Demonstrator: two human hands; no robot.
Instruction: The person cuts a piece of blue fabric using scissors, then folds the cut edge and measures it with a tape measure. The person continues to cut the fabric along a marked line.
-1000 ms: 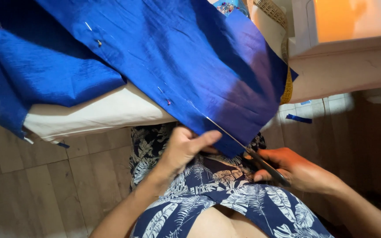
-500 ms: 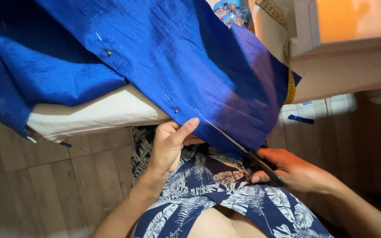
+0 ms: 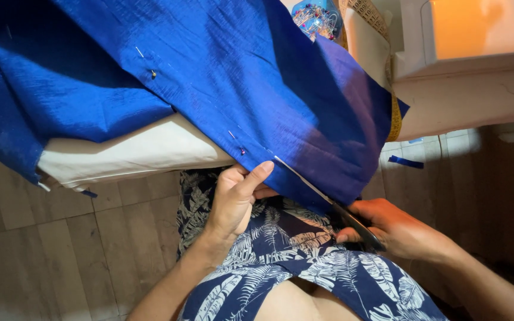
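A person sits at a white padded table (image 3: 144, 151) draped with a large sheet of bright blue woven fabric (image 3: 257, 89). The left hand (image 3: 236, 199) pinches the fabric's lower edge between thumb and fingers, now higher up, just below a pin (image 3: 237, 144), than a second ago. The right hand (image 3: 397, 229) grips dark metal scissors (image 3: 352, 223), blades slid along a pale chalk line. The cut looks further advanced toward the pinned stretch. A blue offcut (image 3: 406, 161) lies on the tiled floor.
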